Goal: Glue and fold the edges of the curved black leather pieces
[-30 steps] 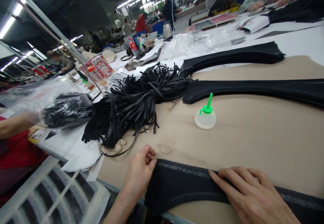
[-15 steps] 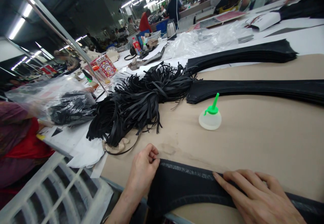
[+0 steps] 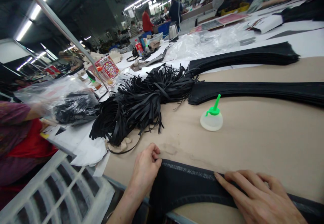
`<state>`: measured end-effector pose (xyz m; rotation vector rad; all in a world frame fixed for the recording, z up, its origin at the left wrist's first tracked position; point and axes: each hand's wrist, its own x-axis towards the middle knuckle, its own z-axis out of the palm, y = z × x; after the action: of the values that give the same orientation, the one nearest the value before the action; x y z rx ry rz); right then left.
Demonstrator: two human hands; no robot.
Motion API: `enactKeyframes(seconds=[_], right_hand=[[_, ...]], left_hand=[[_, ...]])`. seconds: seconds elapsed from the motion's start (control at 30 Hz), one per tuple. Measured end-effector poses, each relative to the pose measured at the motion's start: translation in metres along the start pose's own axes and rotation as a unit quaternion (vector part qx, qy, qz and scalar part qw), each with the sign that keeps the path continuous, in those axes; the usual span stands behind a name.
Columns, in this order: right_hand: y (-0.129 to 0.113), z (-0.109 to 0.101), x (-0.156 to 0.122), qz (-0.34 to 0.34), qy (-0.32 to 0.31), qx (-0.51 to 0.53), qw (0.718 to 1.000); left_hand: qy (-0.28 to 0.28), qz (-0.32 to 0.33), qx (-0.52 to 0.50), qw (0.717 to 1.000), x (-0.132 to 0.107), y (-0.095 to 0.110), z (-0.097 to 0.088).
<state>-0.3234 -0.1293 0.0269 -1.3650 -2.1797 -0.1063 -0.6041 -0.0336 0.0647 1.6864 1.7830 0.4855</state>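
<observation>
The curled left hand pinches the black curved strip at left; the flat right hand steadies it, seemingly aligning; next likely needs even pressure

Left hand is pinching the corner of a curved black panel, right hand spread flat over it. Green-nozzled squeeze bottle stands on the brown-topped bench, with a messy pile of black strips and two black stacks farther back.
</observation>
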Motion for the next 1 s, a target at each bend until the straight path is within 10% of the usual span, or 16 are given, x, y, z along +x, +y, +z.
enactKeyframes(seconds=[0.7,0.9,1.0], right_hand=[[-0.006,-0.006,0.008,0.021,-0.01,0.019,1.0],[-0.005,-0.051,0.009,0.105,-0.074,0.088,0.988],[0.034,-0.079,-0.001,0.182,-0.06,0.033,0.981]], left_hand=[[-0.005,0.013,-0.003,1.0,0.011,-0.009,-0.006],[-0.034,0.064,-0.027,0.997,0.006,-0.015,-0.007],[-0.016,0.045,-0.034,0.998,0.028,-0.046,0.0]])
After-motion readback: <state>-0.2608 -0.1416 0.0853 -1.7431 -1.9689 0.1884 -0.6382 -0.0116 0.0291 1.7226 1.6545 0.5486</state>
